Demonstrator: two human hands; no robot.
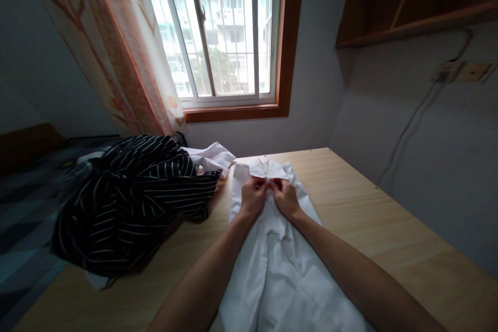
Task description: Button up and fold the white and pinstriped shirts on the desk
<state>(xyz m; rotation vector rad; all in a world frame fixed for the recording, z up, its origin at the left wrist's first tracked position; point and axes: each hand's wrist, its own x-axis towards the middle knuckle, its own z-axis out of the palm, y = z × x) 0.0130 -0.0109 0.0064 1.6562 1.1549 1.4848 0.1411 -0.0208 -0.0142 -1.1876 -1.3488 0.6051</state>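
A white shirt (288, 275) lies lengthwise on the wooden table, its collar (268, 168) at the far end. Just below the collar, my left hand (253, 194) pinches the white cloth with bent fingers. My right hand (285, 196) meets it from the other side, fingers closed on the same part of the shirt. The fingertips of both hands nearly touch, and what lies exactly between them is too small to make out.
Black clothing with white stripes (136, 207) is heaped on the table's left, beside more white cloth (212, 155). The wooden table (389, 249) extends right towards a wall with a cable (408, 124). Behind are a window (229, 36) and a curtain (112, 46).
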